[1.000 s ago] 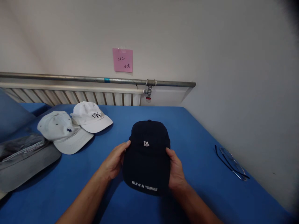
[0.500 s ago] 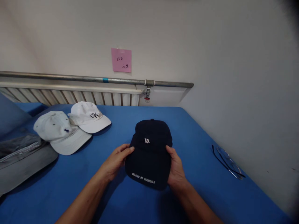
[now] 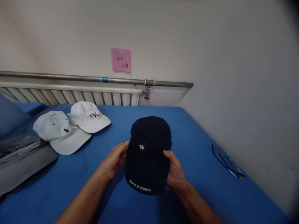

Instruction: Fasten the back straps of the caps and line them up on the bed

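Observation:
A navy baseball cap [image 3: 150, 133] is held over the blue bed, its brim pointing toward me. Small white letters show on its front, and "BELIEVE IN YOURSELF" runs along the brim edge. My right hand [image 3: 175, 169] grips the right side, thumb on top near where the brim meets the crown and fingers underneath. At the left edge is my left hand [image 3: 114, 158], closed against the cap's side with its thumb at the rim; its fingertips are partly hidden. A white cap [image 3: 85, 112] with black letters and a pale cap [image 3: 54, 127] with a small dark emblem lie to the left.
At the far left lies a grey cap [image 3: 23, 168], cut off by the frame. Eyeglasses [image 3: 229, 163] rest on the right of the blue bed [image 3: 196, 137]. Behind it run a metal pipe [image 3: 81, 78] and a radiator [image 3: 109, 99]. A pink note [image 3: 121, 60] is on the wall.
The navy cap has tilted and turned slightly, showing more of its crown, with its brim lower. My left thumb has slid from the cap's top to its edge.

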`<move>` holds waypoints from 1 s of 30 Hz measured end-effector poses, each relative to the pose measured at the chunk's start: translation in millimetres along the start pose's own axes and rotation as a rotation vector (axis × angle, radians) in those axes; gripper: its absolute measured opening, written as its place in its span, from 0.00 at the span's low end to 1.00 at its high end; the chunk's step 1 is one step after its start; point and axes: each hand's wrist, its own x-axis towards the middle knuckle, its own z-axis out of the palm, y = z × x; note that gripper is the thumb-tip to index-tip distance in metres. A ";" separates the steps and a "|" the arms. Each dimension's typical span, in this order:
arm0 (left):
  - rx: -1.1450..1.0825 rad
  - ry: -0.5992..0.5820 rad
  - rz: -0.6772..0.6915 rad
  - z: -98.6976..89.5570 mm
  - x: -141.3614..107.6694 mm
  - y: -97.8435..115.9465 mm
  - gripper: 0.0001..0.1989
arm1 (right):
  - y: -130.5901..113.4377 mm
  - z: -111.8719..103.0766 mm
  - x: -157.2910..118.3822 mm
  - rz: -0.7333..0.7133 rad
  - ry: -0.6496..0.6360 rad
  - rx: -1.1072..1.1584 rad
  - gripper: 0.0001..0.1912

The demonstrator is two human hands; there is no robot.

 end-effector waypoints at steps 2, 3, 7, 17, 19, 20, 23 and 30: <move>-0.119 0.011 -0.022 -3.4 3.9 1.7 0.11 | 2.9 -3.0 -1.1 0.046 -0.042 -0.030 0.15; -0.156 0.029 -0.026 -5.1 5.7 2.6 0.12 | 4.6 -3.8 -1.5 0.058 -0.061 -0.045 0.16; -0.204 0.100 -0.025 -8.5 9.2 5.4 0.14 | 11.2 -2.5 -2.2 0.021 -0.129 -0.091 0.18; -0.179 0.175 -0.108 -4.4 6.7 4.4 0.13 | 0.6 -4.6 3.6 0.023 -0.173 0.046 0.15; -0.176 0.183 -0.119 -4.4 6.3 5.0 0.14 | -0.5 -3.2 4.9 0.020 -0.125 0.078 0.13; -0.174 0.186 -0.123 -4.1 6.0 5.3 0.14 | -0.5 -2.5 5.4 0.015 -0.103 0.092 0.13; -0.163 0.199 -0.134 -2.8 5.1 6.3 0.15 | 0.3 -1.7 6.4 -0.006 -0.061 0.113 0.12; -0.145 0.203 -0.155 -1.0 6.8 5.5 0.17 | 0.6 -3.9 7.8 0.005 -0.004 0.140 0.12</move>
